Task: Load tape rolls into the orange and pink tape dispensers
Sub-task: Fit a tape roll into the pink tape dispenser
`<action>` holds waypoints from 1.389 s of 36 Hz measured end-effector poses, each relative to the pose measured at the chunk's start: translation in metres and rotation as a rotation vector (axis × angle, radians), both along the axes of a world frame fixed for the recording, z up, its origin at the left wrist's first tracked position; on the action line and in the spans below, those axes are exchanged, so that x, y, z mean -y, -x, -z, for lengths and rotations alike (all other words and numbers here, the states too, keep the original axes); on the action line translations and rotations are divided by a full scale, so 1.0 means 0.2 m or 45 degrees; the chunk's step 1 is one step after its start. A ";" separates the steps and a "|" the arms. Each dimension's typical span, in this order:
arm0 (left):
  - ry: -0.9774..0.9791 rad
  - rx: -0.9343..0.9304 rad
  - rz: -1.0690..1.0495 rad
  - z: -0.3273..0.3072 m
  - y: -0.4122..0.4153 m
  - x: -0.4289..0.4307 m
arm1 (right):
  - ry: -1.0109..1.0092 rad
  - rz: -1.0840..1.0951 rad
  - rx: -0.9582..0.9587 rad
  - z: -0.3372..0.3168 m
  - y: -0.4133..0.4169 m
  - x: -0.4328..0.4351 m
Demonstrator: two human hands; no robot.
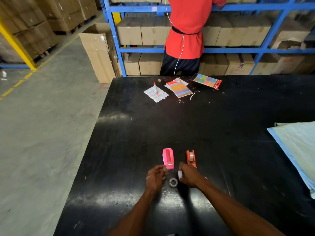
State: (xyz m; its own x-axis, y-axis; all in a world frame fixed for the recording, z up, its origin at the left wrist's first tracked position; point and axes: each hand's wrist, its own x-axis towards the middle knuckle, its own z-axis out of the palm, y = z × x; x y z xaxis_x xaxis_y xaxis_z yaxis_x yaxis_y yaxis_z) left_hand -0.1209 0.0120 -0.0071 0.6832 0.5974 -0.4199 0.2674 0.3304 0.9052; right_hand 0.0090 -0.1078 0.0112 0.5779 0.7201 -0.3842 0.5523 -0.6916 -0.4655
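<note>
The pink tape dispenser (168, 158) stands on the black table (221, 133) with its slot empty. To its right the orange tape dispenser (191, 158) holds a clear tape roll. A second clear tape roll (173, 182) lies flat on the table between my hands. My left hand (156, 178) hovers just left of it, fingers curled near the pink dispenser's front, nothing clearly in them. My right hand (188, 176) pinches a small white piece (180, 174), apparently a dispenser's core.
At the table's far edge lie a sheet of white labels with a red marker (156, 88) and two packs of coloured stickers (180, 89). A pale blue cloth (296, 147) covers the right edge. A person in red stands at blue shelving with cardboard boxes.
</note>
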 end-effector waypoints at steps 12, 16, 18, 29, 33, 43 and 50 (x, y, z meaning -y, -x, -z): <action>0.098 -0.004 -0.013 0.05 0.00 -0.08 | 0.395 -0.072 0.193 0.13 0.07 0.03; 0.121 -0.020 -0.016 0.07 -0.01 -0.09 | 0.427 -0.077 0.205 0.17 0.08 0.02; 0.120 -0.020 -0.021 0.08 -0.01 -0.10 | 0.426 -0.096 0.203 0.18 0.08 0.01; 0.118 -0.040 -0.015 0.13 -0.01 -0.14 | 0.165 -0.401 0.307 0.26 0.11 -0.05; 0.147 -0.029 -0.038 0.12 0.00 -0.16 | 0.022 -0.313 0.189 0.25 0.08 -0.05; 0.196 -0.030 -0.013 0.10 -0.01 -0.16 | -0.458 0.159 -0.682 0.05 -0.02 -0.04; 0.184 0.031 0.007 0.07 -0.03 -0.14 | -0.471 0.162 -0.679 -0.01 -0.03 -0.06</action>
State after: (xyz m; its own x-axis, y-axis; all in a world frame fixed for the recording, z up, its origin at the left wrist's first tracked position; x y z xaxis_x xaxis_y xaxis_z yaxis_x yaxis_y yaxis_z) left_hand -0.1157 0.0408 -0.0208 0.6975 0.5281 -0.4845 0.2485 0.4559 0.8546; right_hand 0.0149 -0.0956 0.0130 0.4663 0.7983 -0.3812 0.1051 -0.4779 -0.8721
